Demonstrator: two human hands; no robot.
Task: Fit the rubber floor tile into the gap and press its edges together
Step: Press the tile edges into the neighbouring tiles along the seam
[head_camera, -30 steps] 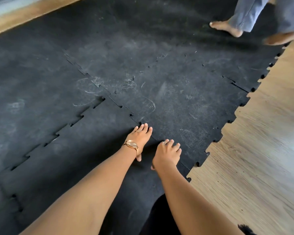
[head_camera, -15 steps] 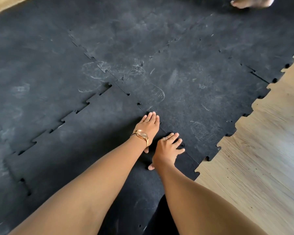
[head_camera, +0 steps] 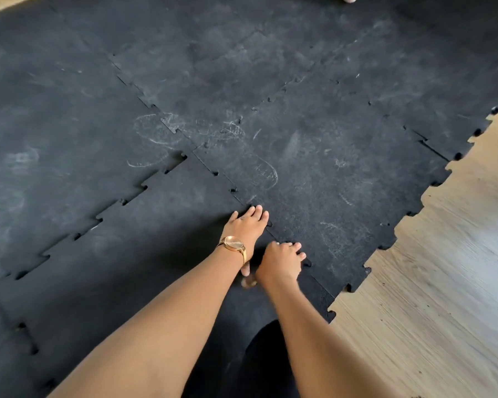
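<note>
We are looking down at our own two bare arms reaching forward over a floor of black interlocking rubber tiles. The rubber floor tile (head_camera: 144,254) we are fitting lies under and to the left of our hands, already sitting in its gap. Our left hand (head_camera: 246,231), with a gold watch (head_camera: 234,244) at the wrist, rests palm down with fingers straight and close together, fingertips on the toothed seam (head_camera: 227,183) between this tile and the neighbouring tile (head_camera: 328,196). Our right hand (head_camera: 279,261) sits just beside and nearer to us, its fingers curled down onto the same seam; we cannot tell whether they grip an edge or only press. Neither hand holds anything loose. The seam runs diagonally, from close by our right hand away past our left fingertips toward the far left, so the unpressed stretch lies ahead of the left hand, which is the nearer one to it. A second seam (head_camera: 121,201), well to the left of both hands, shows open notches. Pale wooden floor (head_camera: 443,282) lies to our right
</note>
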